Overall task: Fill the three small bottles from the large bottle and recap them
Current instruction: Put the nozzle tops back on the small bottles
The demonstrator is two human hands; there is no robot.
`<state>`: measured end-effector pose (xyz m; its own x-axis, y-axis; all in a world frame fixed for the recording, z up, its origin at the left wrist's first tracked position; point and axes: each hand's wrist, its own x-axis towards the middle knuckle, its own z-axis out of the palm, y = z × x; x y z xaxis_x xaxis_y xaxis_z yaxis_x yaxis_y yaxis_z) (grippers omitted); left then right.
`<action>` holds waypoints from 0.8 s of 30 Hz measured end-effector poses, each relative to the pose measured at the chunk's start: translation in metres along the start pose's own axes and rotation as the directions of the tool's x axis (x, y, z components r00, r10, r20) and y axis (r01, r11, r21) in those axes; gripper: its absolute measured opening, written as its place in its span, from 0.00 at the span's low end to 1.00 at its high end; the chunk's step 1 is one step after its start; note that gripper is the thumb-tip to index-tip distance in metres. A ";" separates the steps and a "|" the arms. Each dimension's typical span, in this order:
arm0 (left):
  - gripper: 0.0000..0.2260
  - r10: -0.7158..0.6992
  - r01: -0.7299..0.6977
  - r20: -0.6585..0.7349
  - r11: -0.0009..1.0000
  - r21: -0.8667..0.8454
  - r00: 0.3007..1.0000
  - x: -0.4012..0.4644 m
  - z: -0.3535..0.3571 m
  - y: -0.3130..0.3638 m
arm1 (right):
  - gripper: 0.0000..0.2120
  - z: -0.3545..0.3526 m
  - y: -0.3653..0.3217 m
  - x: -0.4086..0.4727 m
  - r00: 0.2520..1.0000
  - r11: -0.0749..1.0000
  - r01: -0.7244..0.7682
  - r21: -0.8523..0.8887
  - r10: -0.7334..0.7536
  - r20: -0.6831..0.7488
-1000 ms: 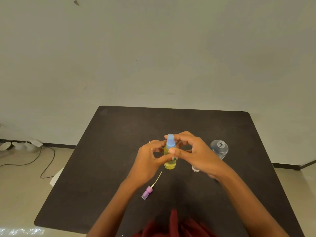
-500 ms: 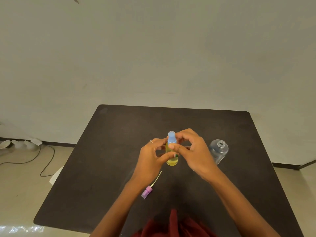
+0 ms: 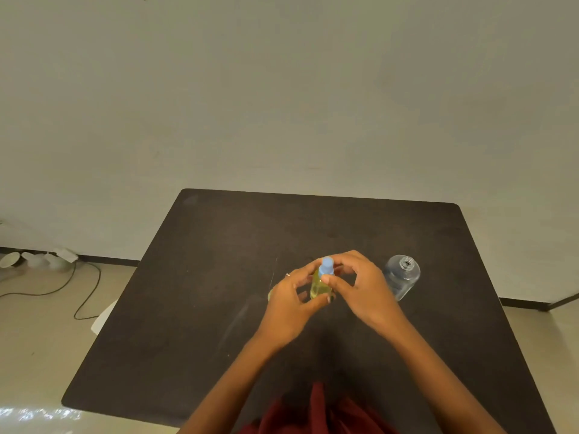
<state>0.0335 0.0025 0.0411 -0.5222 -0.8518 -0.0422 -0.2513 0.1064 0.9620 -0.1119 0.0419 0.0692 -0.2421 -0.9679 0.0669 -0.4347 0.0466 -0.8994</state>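
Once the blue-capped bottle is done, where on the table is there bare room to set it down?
The far half of the dark table, behind both hands, is bare, and so is the left strip up to the left hand. It is crowded around the small yellow-filled bottle with the blue cap, between the right hand and the large clear uncapped bottle.

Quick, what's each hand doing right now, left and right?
Left hand: grips the body of the small bottle of yellow liquid.
Right hand: fingers curled round the blue spray cap on that bottle.
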 end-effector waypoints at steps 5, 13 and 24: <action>0.30 -0.152 0.150 0.155 0.988 0.025 0.976 -0.003 0.011 -0.028 | 0.09 0.007 0.028 -0.006 0.995 0.994 -0.103 -0.044 0.102 -0.015; 0.28 -0.217 0.197 0.335 0.976 0.094 0.917 -0.004 0.024 -0.056 | 0.10 0.025 0.067 -0.015 0.983 0.965 -0.185 -0.184 0.180 -0.041; 0.30 -0.297 0.251 0.337 0.952 0.174 0.893 0.001 0.037 -0.080 | 0.10 0.033 0.085 -0.021 0.972 0.942 -0.234 -0.241 0.234 -0.026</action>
<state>0.0226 0.0127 -0.0455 -0.6664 -0.6196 -0.4147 -0.5124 -0.0234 0.8584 -0.1156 0.0577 -0.0231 -0.3601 -0.9232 -0.1343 -0.5622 0.3296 -0.7585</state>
